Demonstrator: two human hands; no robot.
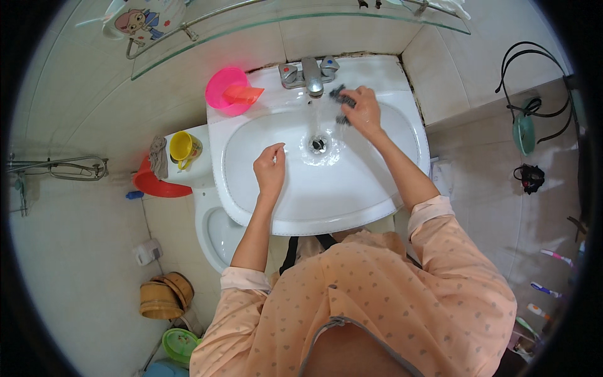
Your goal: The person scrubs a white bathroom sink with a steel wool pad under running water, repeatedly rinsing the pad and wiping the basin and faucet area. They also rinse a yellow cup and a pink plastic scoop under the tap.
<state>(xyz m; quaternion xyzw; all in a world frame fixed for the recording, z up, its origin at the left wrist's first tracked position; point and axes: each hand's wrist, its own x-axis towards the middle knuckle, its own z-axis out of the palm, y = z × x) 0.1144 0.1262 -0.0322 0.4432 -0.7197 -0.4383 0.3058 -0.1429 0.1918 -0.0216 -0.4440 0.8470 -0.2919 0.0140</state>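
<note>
My right hand (363, 112) grips a wet, dark grey cloth-like item (344, 96), blurred and partly hidden by my fingers, just right of the chrome faucet (313, 77). Water streams from the spout into the white ceramic washbasin (254, 202) and splashes around the metal drain (318, 144). Over the basin's left part, my left hand (271, 169) hovers with its fingers curled in; nothing shows in it.
A pink plastic cup (219, 89) holding an orange-red piece (244, 94) stands on the basin's left corner. Beside it are a yellow mug (185, 145), a grey rag (158, 157) and a red bucket (162, 184). A glass shelf (301, 17) juts out above the faucet.
</note>
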